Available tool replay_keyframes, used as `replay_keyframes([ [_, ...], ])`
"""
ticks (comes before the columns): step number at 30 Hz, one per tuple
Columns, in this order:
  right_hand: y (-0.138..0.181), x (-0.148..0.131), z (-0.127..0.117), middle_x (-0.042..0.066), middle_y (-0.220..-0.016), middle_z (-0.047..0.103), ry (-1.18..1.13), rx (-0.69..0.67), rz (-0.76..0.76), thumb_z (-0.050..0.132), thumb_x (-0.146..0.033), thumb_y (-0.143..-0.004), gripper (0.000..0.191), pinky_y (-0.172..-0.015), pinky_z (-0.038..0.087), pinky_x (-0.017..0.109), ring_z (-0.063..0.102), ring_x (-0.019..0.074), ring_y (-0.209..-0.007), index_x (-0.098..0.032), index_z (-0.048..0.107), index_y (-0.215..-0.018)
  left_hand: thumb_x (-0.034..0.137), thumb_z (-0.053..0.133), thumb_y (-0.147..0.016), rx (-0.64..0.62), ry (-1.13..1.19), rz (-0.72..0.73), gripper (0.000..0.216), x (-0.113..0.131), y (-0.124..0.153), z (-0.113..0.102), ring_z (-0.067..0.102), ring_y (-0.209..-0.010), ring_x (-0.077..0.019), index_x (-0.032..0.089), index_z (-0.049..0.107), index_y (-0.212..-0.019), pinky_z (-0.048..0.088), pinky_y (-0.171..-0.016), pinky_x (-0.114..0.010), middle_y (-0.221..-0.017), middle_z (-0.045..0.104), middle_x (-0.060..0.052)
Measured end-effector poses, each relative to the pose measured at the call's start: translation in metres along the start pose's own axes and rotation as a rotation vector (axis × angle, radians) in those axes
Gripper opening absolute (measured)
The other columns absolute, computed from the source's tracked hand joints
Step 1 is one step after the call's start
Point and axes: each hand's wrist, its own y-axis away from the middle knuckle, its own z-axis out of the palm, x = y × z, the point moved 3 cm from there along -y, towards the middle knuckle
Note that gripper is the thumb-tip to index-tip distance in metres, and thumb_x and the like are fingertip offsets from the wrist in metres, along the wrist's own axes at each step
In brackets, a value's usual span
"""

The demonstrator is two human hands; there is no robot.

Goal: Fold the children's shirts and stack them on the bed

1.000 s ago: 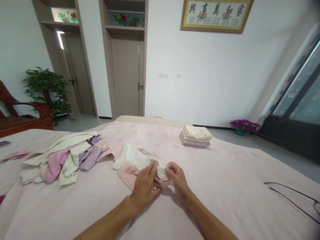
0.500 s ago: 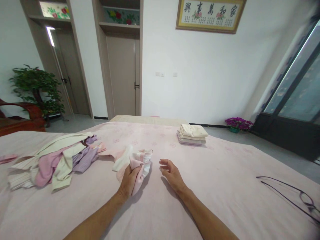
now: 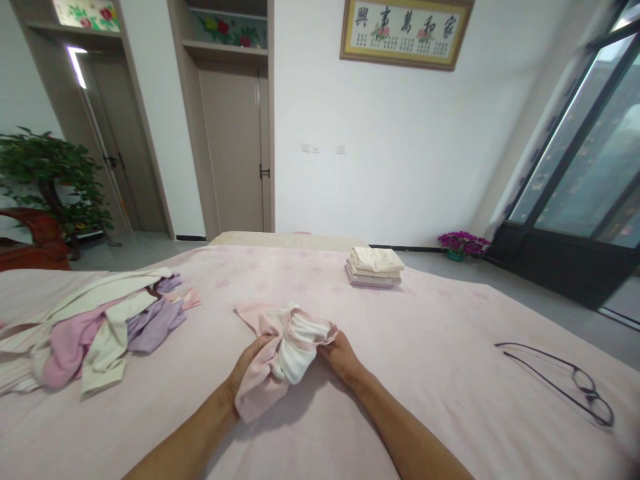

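Note:
A pink and white garment (image 3: 300, 350) is bunched up between my two hands, just above the pink sheet (image 3: 430, 373). My left hand (image 3: 247, 370) grips its pink side, with part of the fingers hidden by cloth. At the opposite edge, my right hand (image 3: 343, 357) pinches the pink rim of the opening, and white fabric shows inside. The garment's exact kind is hard to make out while it is crumpled. Its loose pink end trails toward the far left.
To the left lies a heap of loose clothes (image 3: 95, 327) in pink, cream and purple. A folded stack of clothes (image 3: 374, 267) sits toward the far edge. Eyeglasses (image 3: 583, 387) rest on the sheet at the right.
My right hand, open and apart before, has closed on the garment's edge. The garment has shifted slightly right and its opening is spread wider. The view has turned a little rightward.

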Motion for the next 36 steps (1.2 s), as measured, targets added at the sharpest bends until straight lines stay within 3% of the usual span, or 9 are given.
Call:
replay_keyframes([
  [5,-0.001,-0.004,-0.005,0.007,-0.106,0.070,0.007,0.101,0.011,0.065,-0.055,-0.081,0.046,-0.096,0.045,0.041,0.060,0.0259,-0.101,-0.021,0.069,-0.111,0.024,0.051,-0.091,0.006,0.123,0.087,0.034,0.019,-0.006,-0.009,0.072,-0.084,-0.0196,0.018,0.065,-0.121,0.052,-0.089,-0.027,-0.086,0.076,-0.003],
  [9,0.001,-0.004,-0.012,0.005,-0.094,0.070,0.059,0.193,0.054,0.060,-0.053,-0.084,0.041,-0.083,0.048,0.034,0.059,0.0222,-0.089,-0.017,0.069,-0.102,0.044,0.050,-0.093,-0.025,0.169,0.067,0.055,0.029,-0.001,-0.010,0.064,-0.113,-0.0273,0.017,0.051,-0.140,0.044,-0.105,-0.038,-0.113,0.072,-0.009],
  [14,0.000,0.001,-0.026,0.000,-0.075,0.061,0.149,0.364,0.020,0.060,-0.048,-0.082,0.033,-0.065,0.042,0.026,0.050,0.0159,-0.071,-0.016,0.065,-0.087,0.049,0.058,-0.089,-0.002,0.192,0.101,0.065,0.035,0.009,-0.028,0.064,-0.113,-0.0338,0.013,0.047,-0.142,0.044,-0.105,-0.048,-0.118,0.069,-0.016],
  [19,0.000,0.000,-0.036,-0.005,-0.064,0.048,0.244,0.468,0.003,0.061,-0.047,-0.080,0.030,-0.056,0.034,0.023,0.040,0.0124,-0.061,-0.017,0.061,-0.078,0.012,0.061,-0.086,0.149,0.076,0.119,0.056,0.039,0.002,-0.050,0.071,-0.099,-0.0301,0.010,0.047,-0.140,0.052,-0.097,-0.045,-0.110,0.072,-0.016],
  [22,0.000,-0.004,-0.043,-0.005,-0.062,0.045,0.309,0.525,0.003,0.061,-0.047,-0.079,0.031,-0.054,0.033,0.023,0.038,0.0120,-0.060,-0.017,0.060,-0.074,0.004,0.060,-0.083,0.156,0.012,0.163,0.053,0.041,-0.004,-0.050,0.072,-0.095,-0.0284,0.010,0.051,-0.136,0.055,-0.093,-0.042,-0.106,0.074,-0.015],
  [26,0.000,-0.010,-0.053,-0.003,-0.064,0.050,0.349,0.572,-0.006,0.059,-0.050,-0.081,0.035,-0.058,0.036,0.024,0.041,0.0130,-0.063,-0.016,0.062,-0.075,0.008,0.061,-0.085,0.161,0.043,0.179,0.049,0.043,-0.006,-0.043,0.073,-0.092,-0.0289,0.010,0.054,-0.133,0.057,-0.089,-0.042,-0.105,0.074,-0.015],
  [30,-0.001,-0.010,-0.056,0.000,-0.070,0.060,0.349,0.523,0.011,0.060,-0.053,-0.081,0.039,-0.063,0.040,0.025,0.048,0.0156,-0.068,-0.015,0.067,-0.082,0.018,0.064,-0.086,0.198,0.120,0.109,0.049,0.043,-0.002,-0.042,0.072,-0.092,-0.0305,0.008,0.054,-0.133,0.056,-0.091,-0.044,-0.105,0.074,-0.017],
  [36,0.001,-0.002,-0.056,0.002,-0.070,0.064,0.270,0.434,0.062,0.062,-0.057,-0.078,0.043,-0.061,0.042,0.027,0.053,0.0175,-0.067,-0.014,0.069,-0.080,0.033,0.062,-0.090,0.057,0.193,-0.005,0.057,0.043,0.000,-0.046,0.070,-0.099,-0.0325,0.006,0.049,-0.138,0.051,-0.097,-0.048,-0.112,0.071,-0.019],
])
